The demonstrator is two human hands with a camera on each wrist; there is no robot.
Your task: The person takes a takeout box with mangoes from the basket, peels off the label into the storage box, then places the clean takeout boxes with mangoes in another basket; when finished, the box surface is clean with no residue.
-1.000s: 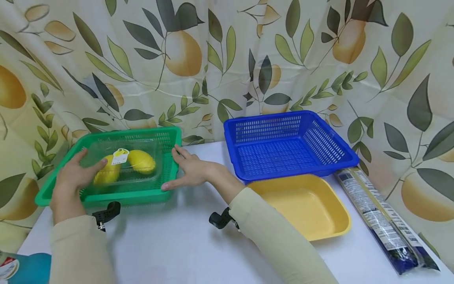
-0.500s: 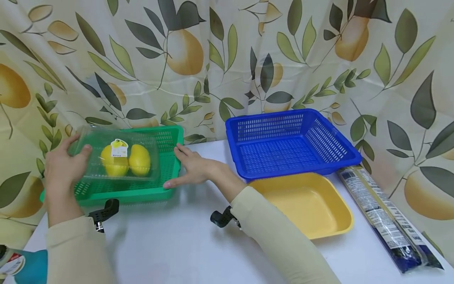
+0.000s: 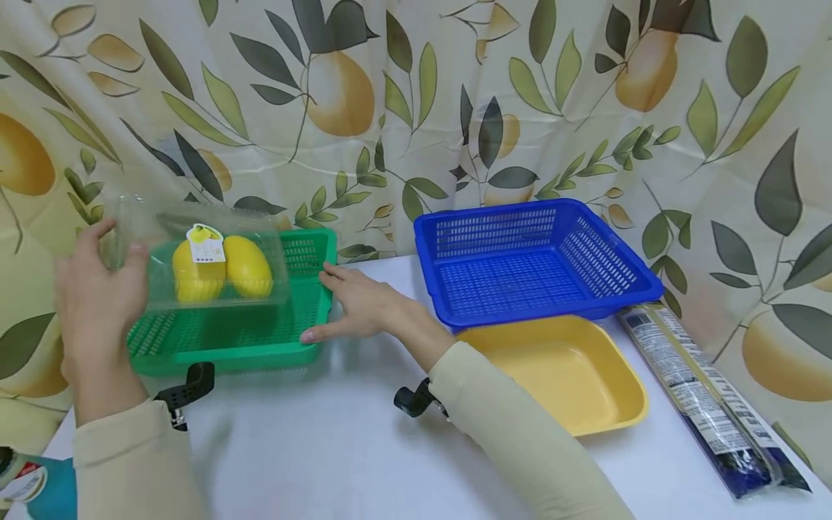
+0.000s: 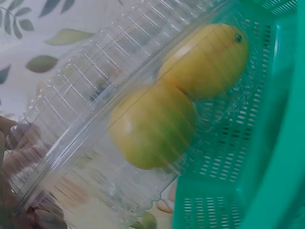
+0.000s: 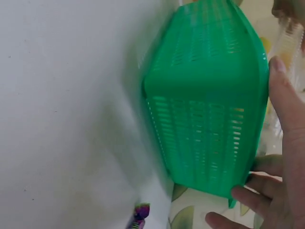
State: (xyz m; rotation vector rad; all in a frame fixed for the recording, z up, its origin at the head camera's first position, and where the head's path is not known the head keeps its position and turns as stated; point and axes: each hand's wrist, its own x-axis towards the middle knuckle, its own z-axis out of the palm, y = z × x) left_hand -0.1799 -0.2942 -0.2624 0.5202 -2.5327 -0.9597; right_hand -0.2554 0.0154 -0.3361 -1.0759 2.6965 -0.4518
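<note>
My left hand [image 3: 100, 289] grips the left end of a clear plastic box [image 3: 152, 271] with a white tag on it. Two yellow fruits [image 4: 157, 124] lie inside, their exact kind unclear; one looks greenish underneath in the left wrist view. The box is tilted and held above a green perforated basket [image 3: 227, 354], covering part of its far left side. With fingers spread, my right hand [image 3: 360, 303] rests against the basket's right rim. In the right wrist view, the thumb [image 5: 281, 86] touches that rim and several fingertips lie along the end wall.
Right of the green basket stands a blue perforated basket [image 3: 507, 282], its front edge over a yellow tray [image 3: 559, 383]. A long plastic packet [image 3: 708, 397] lies far right. A teal bottle [image 3: 48, 484] is at lower left. Patterned cloth [image 3: 416, 108] hangs behind.
My left hand has lifted the box of fruits up from the green basket and moved it left, tilting it. The right hand has stayed at the basket's rim.
</note>
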